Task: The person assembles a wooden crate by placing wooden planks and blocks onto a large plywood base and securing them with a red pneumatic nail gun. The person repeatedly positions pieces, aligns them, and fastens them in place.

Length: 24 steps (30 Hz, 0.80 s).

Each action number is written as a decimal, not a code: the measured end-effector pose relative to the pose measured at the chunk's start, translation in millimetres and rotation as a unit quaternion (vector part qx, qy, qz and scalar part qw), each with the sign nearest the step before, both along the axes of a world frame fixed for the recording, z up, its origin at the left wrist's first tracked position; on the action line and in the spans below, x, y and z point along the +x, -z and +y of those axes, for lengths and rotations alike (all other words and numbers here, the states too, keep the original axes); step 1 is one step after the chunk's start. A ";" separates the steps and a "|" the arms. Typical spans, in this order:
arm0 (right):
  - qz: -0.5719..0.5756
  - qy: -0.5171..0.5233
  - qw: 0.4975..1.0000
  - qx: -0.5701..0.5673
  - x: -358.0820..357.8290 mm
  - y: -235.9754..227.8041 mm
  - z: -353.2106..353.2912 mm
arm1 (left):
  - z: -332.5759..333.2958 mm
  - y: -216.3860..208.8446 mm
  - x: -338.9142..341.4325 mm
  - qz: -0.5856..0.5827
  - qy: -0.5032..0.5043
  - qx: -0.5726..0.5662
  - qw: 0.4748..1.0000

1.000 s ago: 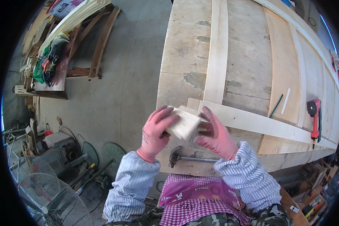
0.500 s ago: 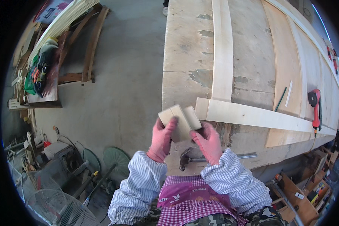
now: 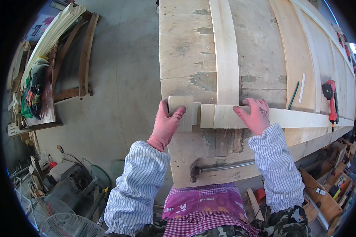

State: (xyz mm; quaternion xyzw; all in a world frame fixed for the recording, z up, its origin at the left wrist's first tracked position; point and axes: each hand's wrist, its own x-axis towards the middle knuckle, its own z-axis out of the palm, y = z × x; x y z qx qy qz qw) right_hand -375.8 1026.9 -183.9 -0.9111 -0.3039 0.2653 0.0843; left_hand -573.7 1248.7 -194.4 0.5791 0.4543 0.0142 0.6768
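My left hand, in a pink glove, grips a small pale wooden block at the bench's left edge, thumb on top. A narrower tongue of wood juts from the block's right side toward the end of a long pale board; the two sit close, and I cannot tell whether they touch. In its pink glove, my right hand is closed over that board, thumb on its top face and fingers at the far edge. A claw hammer lies on the bench between my forearms.
Another board runs away across the worn plywood bench. To the right lie a red and black hand tool, a green stick and a white strip. Stacked timber stands at far left, fans at lower left.
The block has gone from being held by both hands to the left hand alone, set down before the board's end. My right hand has moved right onto the long board.
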 end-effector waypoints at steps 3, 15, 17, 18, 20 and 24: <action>0.030 -0.006 0.999 -0.025 4.1 1.0 6.7 | -3.0 1.1 -0.1 -0.010 -0.010 0.011 1.000; 0.032 -0.009 0.999 0.024 3.6 -4.6 5.7 | -20.1 8.4 9.6 -0.061 -0.021 -0.017 0.998; 0.044 -0.015 0.999 -0.003 5.9 -4.1 9.2 | -22.6 8.7 12.2 -0.058 -0.035 -0.024 0.997; 0.054 -0.015 0.998 -0.020 7.3 -4.1 10.8 | -24.2 7.8 12.7 -0.045 -0.030 -0.013 0.998; 0.079 -0.013 0.996 -0.044 10.6 -4.5 13.5 | -24.5 6.1 13.5 -0.014 -0.015 0.003 1.000; 0.114 -0.017 0.993 -0.034 15.4 -6.4 15.6 | -21.2 6.8 14.4 0.007 -0.002 -0.008 1.000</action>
